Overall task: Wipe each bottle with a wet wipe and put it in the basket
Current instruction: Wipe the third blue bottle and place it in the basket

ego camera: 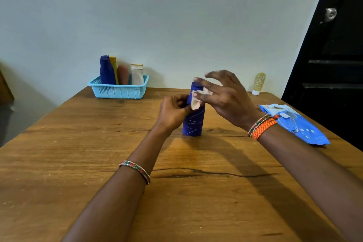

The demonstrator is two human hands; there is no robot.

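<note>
blue bottle [193, 122] upright mid-table | white wipe [196, 102] against it | basket [118, 91] holds four

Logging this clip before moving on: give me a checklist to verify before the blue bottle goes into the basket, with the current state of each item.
1. Blue bottle upright on the table: ok.
2. Left hand gripping the bottle: ok.
3. Wet wipe against the bottle, under the right hand: ok; fingers spread, blurred.
4. Scribble marks on the lower bottle wiped off: not ok, still visible.
5. Room in the basket, which holds four bottles: cannot tell.
6. Yellow bottle by the wall still waiting: ok.
</note>
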